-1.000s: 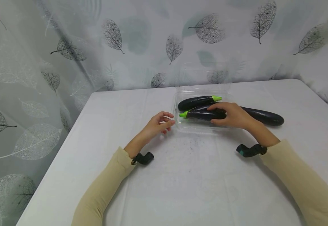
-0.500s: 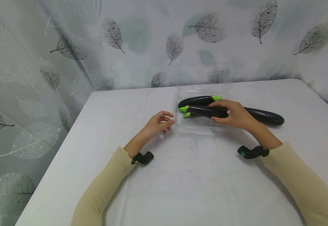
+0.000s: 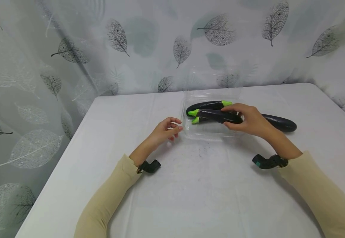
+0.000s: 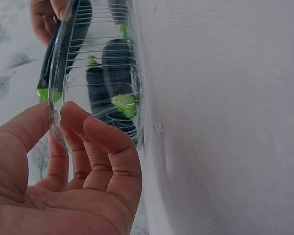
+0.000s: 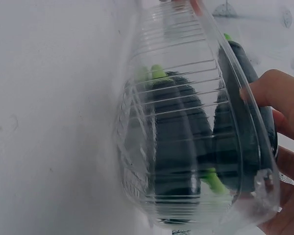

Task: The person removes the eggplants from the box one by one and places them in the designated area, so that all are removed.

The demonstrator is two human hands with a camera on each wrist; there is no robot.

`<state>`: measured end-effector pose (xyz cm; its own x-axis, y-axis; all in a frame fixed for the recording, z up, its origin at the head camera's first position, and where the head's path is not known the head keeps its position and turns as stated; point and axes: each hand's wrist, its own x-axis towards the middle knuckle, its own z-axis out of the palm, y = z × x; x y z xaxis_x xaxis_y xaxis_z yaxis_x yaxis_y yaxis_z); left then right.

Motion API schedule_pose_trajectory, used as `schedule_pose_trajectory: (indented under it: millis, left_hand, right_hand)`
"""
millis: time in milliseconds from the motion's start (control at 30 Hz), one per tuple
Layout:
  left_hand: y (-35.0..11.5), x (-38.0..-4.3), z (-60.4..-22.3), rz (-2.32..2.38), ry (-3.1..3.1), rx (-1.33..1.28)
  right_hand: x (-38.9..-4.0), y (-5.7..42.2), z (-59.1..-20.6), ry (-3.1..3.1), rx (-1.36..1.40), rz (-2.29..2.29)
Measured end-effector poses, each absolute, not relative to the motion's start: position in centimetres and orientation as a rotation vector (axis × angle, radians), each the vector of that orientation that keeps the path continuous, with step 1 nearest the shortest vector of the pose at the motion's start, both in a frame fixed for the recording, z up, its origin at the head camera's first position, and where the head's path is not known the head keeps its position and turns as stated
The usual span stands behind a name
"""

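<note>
White table (image 3: pixel 190 195): clear box (image 3: pixel 205 133) with eggplants (image 3: pixel 203 105); right hand (image 3: pixel 249 120) gripping 1 eggplant (image 3: pixel 218 116).

Pretty glossy near-black eggplant (image 3: pixel 217 115) with a bright green cap, gripped in the right hand (image 3: pixel 251 121), cap pointing left, over an open clear plastic clamshell (image 3: pixel 205 134) with ridged sides. The left hand (image 3: pixel 165 131) has the clamshell's rim pinched at one corner, and at least two more eggplants (image 3: pixel 202 106) lie inside. Another eggplant's rounded end (image 3: pixel 281 123) shows off to the right, the rest hidden.
</note>
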<state>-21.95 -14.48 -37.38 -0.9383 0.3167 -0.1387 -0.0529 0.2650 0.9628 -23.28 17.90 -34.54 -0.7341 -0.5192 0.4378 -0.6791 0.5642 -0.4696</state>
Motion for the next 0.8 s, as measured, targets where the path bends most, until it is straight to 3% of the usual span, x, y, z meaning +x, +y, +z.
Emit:
schedule_pose_trajectory:
  millis: [800]
  left_hand:
    - [-14.6,-21.9,-37.5,1.750,2.220,0.290]
  right_hand:
    - [-22.5,21.0,-34.0,-2.415,0.965,0.899]
